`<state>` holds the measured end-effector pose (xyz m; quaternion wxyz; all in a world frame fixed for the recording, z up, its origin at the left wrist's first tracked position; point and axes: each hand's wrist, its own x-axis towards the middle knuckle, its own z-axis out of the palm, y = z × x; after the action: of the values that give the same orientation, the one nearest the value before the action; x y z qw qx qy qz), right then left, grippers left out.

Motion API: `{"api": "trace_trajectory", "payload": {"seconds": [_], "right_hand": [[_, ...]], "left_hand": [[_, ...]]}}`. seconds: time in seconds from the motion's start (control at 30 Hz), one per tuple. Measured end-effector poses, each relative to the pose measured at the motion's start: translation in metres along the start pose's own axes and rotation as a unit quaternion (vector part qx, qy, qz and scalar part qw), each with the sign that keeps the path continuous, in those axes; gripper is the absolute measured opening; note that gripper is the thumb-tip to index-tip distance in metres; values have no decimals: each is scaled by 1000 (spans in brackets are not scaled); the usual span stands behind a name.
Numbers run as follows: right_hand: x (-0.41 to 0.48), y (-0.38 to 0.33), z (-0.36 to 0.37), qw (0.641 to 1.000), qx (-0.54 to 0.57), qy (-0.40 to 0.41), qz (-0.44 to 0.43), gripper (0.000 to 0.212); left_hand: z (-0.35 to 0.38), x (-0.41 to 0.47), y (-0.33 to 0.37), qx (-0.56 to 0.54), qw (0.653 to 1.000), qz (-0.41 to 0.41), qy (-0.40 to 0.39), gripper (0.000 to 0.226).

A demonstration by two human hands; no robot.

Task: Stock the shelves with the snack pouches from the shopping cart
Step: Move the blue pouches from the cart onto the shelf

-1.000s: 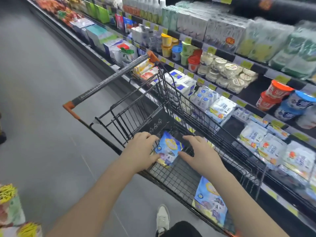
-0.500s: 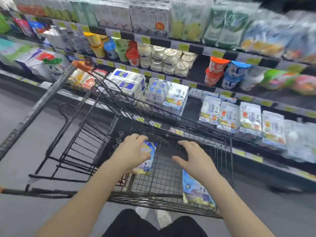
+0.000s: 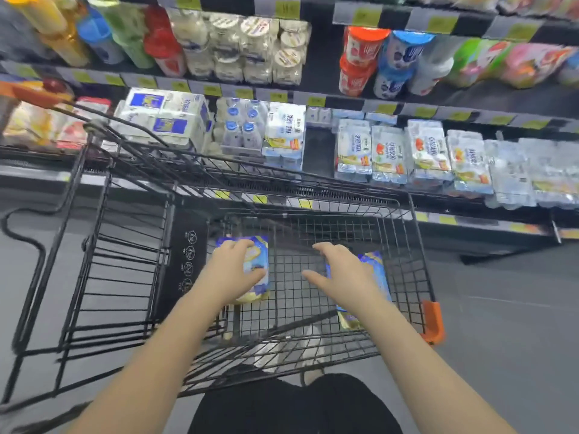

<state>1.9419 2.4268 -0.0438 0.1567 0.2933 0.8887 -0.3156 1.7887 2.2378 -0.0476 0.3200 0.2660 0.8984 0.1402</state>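
Your left hand (image 3: 232,273) hides most of the left pouch (image 3: 259,256). Your right hand (image 3: 343,277) covers much of the right pouch (image 3: 377,268). The top bottles (image 3: 94,37) are blurry.

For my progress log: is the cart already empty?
No: the left pouch and right pouch are inside the cart.

Bright, even store light; motion blur softens everything, and wide-angle distortion bends the edges.

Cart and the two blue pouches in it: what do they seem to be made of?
The cart: thin black wire grid, likely coated steel, dull finish; its orange corner guard looks plastic. The left pouch and right pouch: probably glossy printed plastic film, judging by the glare; blur leaves it open.
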Motion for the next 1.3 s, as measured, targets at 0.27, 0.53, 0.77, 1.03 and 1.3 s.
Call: {"api": "trace_trajectory", "payload": {"seconds": [0.27,0.53,0.77,1.03,1.3], "right_hand": [[36,25,75,997,43,-62,16,66],[71,56,132,993,72,-88,32,65],[79,68,155,993,80,-80,43,67],[80,80,161,994,51,-84,47,65],[86,87,159,991,81,-88,68,70]], "left_hand": [[55,15,-54,-75,986,-145,-32,68],[113,66,-93,-186,951,-246,-17,27],[160,105,-139,-230,930,-284,32,70],[181,122,-151,-199,934,-292,42,79],[192,113,-126,-121,960,-252,-2,99]]}}
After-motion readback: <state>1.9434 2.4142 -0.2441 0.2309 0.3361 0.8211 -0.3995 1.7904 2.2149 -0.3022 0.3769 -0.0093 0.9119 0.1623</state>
